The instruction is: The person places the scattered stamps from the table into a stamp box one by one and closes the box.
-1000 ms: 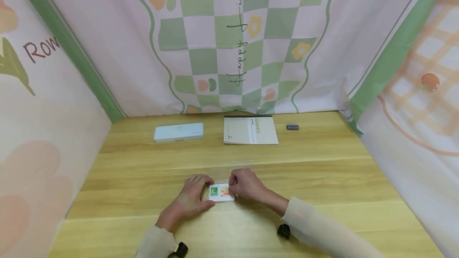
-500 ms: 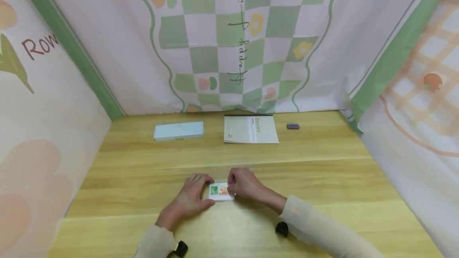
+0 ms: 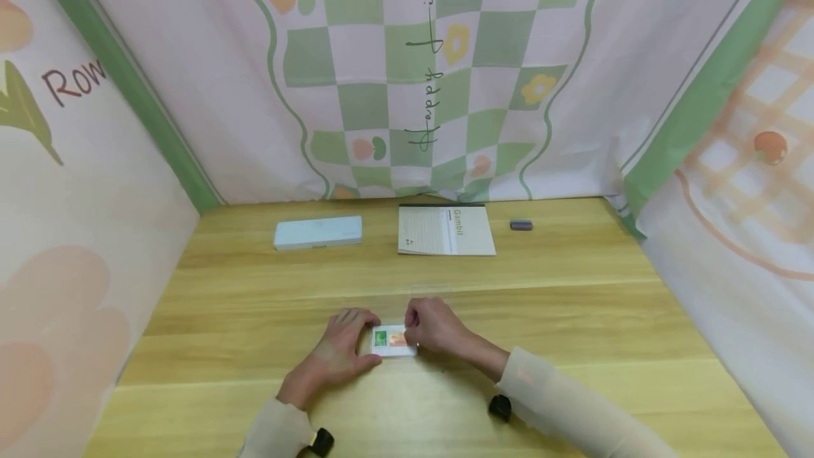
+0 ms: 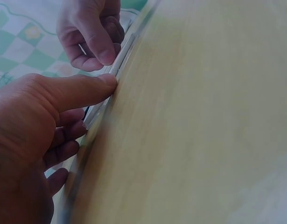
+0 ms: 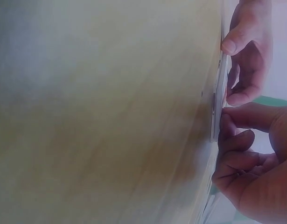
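Observation:
A small, thin, flat white card [image 3: 394,352] lies on the wooden table, showing a green picture [image 3: 381,338] and an orange one [image 3: 397,338]. My left hand [image 3: 343,348] holds the card's left end, thumb at the near edge and fingers at the far edge. At the other end, my right hand [image 3: 435,327] has curled fingers and pinches at the right side, covering part of the orange picture. From the right wrist view, its thumb and forefinger tips meet at the card's face [image 5: 219,105]. What exactly lies between those tips is hidden.
A pale blue case [image 3: 318,232] lies at the back left. Near the back edge are a notebook [image 3: 445,230] marked "Gambit" and a small dark block [image 3: 521,225]. A faint clear sheet [image 3: 429,290] seems to lie behind the right hand. Printed curtains [image 3: 413,90] enclose the table.
Both hands stay at the card's two ends. The right hand shifts very slightly, and light on the orange picture changes a little. Otherwise only the head view drifts slightly.

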Demonstrator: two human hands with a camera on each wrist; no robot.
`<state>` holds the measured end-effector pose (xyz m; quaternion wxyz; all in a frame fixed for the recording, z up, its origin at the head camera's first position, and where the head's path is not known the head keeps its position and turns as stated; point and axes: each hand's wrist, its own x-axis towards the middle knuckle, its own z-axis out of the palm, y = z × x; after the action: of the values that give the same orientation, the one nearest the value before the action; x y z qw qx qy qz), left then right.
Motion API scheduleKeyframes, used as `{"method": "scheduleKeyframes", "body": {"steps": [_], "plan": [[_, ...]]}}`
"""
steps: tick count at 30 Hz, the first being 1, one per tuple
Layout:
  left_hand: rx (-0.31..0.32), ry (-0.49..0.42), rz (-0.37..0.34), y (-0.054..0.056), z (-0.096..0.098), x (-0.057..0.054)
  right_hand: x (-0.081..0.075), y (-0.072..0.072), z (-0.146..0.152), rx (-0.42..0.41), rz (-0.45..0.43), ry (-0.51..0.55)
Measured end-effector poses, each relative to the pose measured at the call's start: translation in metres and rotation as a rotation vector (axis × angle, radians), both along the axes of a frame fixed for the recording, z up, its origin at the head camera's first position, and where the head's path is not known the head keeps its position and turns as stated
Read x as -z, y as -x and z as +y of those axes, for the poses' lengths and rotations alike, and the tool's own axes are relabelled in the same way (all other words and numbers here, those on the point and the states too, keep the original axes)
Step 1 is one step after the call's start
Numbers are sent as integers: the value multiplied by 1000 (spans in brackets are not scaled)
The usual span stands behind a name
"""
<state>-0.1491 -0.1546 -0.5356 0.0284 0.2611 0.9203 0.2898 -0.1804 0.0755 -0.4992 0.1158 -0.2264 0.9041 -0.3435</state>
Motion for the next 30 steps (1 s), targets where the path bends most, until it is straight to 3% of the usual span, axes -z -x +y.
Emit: {"method": "scheduleKeyframes", "body": {"steps": [30], "plan": [[0,-17,8,1,0,2,0,1,2,25,-30,-15]]}}
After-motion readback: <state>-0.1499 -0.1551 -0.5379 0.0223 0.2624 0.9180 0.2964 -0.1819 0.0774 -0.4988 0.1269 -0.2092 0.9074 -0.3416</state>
